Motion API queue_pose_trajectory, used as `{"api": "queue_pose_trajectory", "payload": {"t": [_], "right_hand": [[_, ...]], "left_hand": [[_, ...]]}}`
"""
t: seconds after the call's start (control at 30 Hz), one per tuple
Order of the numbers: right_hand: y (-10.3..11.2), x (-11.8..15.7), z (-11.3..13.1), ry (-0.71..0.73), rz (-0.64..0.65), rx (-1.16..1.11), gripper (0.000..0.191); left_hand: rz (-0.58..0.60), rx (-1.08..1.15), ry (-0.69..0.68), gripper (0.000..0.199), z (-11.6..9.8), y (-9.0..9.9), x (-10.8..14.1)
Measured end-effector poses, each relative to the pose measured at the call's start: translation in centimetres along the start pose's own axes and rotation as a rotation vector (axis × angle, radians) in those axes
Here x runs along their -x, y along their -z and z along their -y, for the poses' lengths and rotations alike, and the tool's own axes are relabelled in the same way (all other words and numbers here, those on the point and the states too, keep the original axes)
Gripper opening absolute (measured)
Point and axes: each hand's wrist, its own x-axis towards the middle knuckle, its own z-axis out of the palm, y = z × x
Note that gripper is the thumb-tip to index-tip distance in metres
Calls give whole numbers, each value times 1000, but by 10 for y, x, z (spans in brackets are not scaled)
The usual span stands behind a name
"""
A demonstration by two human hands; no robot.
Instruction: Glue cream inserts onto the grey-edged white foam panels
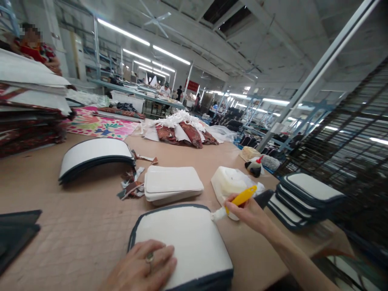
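A white panel with dark blue edges [188,238] lies at the front centre, on what looks like a stack of the same. My left hand [148,262], a ring on one finger, rests flat on its lower left part, fingers spread. My right hand [242,208] grips a yellow-handled brush [244,196], its pale bristles at the panel's upper right edge. Behind the brush stands a cut-open white plastic container [228,182]. A pile of smaller white panels [172,180] sits just beyond the dark-edged one.
Curved white panels [97,155] and fabric scraps [131,184] lie left. Dark-edged panels [309,194] are stacked right, near a red-tipped bottle [254,166]. Rolled fabric [188,131] lies behind. A person [36,48] is at the far left beyond a tall fabric stack [30,101].
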Motion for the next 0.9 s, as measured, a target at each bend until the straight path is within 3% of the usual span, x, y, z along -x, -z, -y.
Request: {"api": "queue_pose_trajectory", "payload": {"t": [0.1, 0.17, 0.33, 0.43, 0.5, 0.67, 0.9], "right_hand": [[-5, 16, 27, 9, -52, -5, 15], [-19, 28, 56, 39, -20, -60, 15], [-81, 51, 119, 179, 417, -205, 8], [-107, 52, 130, 238, 571, -176, 7], [-114, 53, 128, 282, 615, -143, 7], [-94, 59, 114, 248, 568, -86, 8], [-24, 63, 64, 87, 302, -64, 5]], "left_hand": [[21, 291, 253, 47, 2, 22, -7], [-7, 462, 373, 43, 9, 28, -10], [42, 658, 409, 46, 17, 30, -12], [55, 606, 399, 46, 15, 31, -13], [48, 577, 385, 47, 14, 30, -12], [11, 551, 336, 50, 18, 21, -9], [9, 519, 375, 47, 22, 17, -10]]}}
